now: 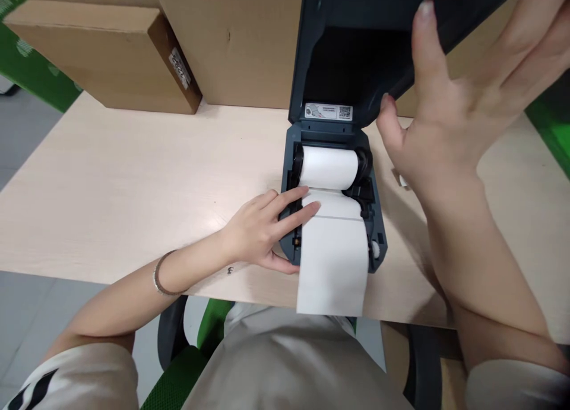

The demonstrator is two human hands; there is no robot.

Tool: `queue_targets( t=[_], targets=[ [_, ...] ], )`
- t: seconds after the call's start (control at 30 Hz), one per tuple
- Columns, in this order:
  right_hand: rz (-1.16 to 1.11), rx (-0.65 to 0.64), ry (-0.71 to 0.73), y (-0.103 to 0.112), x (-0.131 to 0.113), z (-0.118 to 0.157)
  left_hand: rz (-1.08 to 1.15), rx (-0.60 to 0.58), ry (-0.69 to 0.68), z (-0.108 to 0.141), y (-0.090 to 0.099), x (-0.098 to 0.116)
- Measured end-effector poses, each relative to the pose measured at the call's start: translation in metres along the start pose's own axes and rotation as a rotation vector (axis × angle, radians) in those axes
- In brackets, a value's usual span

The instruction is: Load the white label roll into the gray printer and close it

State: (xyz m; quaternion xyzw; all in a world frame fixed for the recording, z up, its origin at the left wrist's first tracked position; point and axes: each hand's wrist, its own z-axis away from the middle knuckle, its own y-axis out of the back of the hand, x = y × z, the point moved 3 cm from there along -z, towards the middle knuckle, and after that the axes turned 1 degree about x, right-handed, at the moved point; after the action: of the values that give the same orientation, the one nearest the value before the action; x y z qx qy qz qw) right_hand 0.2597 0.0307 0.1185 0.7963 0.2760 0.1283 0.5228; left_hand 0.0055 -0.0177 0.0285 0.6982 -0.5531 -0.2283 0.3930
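Note:
A dark label printer (378, 226) lies on the table with its lid (360, 18) raised. Inside sits a white paper roll (329, 167), and its label strip (333, 261) runs out over the printer's front and past the table edge. My left hand (271, 226) rests at the printer's left side, two fingertips on the strip's left edge, thumb by the front corner. My right hand (467, 95) is raised with fingers spread, its thumb and another fingertip at the lid's right part.
Cardboard boxes (102, 59) stand along the back of the pale table (111, 190). A small white scrap (402, 180) lies right of the printer. A green chair (178, 377) is below the front edge.

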Motion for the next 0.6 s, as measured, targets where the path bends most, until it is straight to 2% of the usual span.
queue_targets(
  t=[0.07,0.13,0.27,0.33,0.4,0.53,0.6],
  targets=[
    [0.072,-0.034,0.054,-0.008,-0.004,-0.002,0.043,-0.002,0.02,0.0,-0.001,-0.001],
    [0.153,0.001,0.063,-0.013,-0.006,-0.001,0.059,-0.002,0.024,0.0,-0.001,-0.001],
    [0.263,0.336,-0.116,-0.009,-0.002,0.002,0.045,-0.009,0.024,0.001,-0.001,-0.001],
    [0.284,0.379,-0.159,-0.008,-0.001,0.001,0.053,-0.013,0.033,0.0,0.0,-0.001],
    [0.236,0.263,-0.122,-0.011,-0.005,-0.002,0.08,-0.025,0.045,-0.001,0.002,-0.001],
    [-0.041,-0.105,0.031,-0.023,-0.021,-0.005,0.153,-0.077,0.056,-0.004,0.004,-0.005],
    [-0.088,-0.215,0.066,-0.029,-0.028,-0.002,0.164,-0.078,0.049,-0.005,0.004,-0.007]
  ],
)
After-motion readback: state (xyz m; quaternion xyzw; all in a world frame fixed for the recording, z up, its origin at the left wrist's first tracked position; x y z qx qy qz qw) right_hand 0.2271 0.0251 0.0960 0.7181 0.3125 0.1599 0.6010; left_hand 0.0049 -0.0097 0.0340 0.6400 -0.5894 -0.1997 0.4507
